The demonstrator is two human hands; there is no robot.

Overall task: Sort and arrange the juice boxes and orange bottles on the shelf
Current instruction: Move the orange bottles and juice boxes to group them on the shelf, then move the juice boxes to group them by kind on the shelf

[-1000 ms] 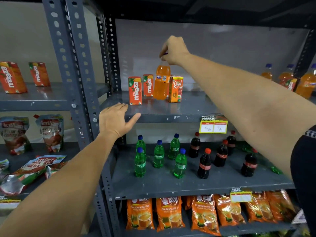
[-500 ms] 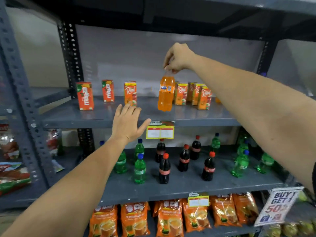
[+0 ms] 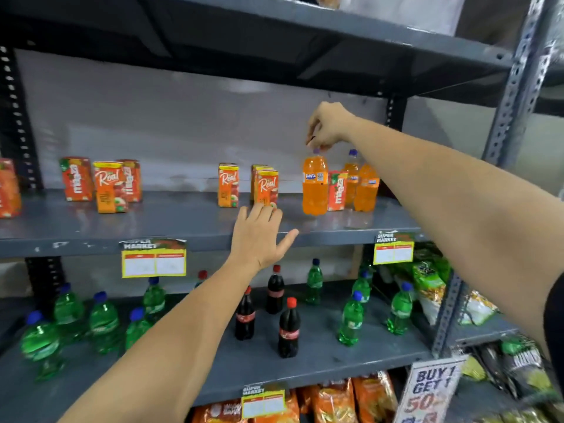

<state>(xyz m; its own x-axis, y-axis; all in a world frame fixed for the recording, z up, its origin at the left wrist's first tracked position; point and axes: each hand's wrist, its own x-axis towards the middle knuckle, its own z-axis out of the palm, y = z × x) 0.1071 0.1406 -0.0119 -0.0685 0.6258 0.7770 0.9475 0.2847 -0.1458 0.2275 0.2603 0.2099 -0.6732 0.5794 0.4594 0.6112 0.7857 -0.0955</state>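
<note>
Right hand (image 3: 328, 128) pinching the cap of an upright orange plastic bottle (image 3: 315, 184) on the grey metal shelf (image 3: 189, 221); left hand (image 3: 259, 236) spread wide, empty.

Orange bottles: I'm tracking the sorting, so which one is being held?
The front orange bottle: the right hand pinches its cap, while the two behind stand untouched.

Right hand (image 3: 328, 126) pinches orange bottle (image 3: 315, 184) cap on shelf (image 3: 183, 221).

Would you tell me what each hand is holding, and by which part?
The right hand pinches the orange plastic Fanta bottle by its cap; the left hand holds nothing.
</note>
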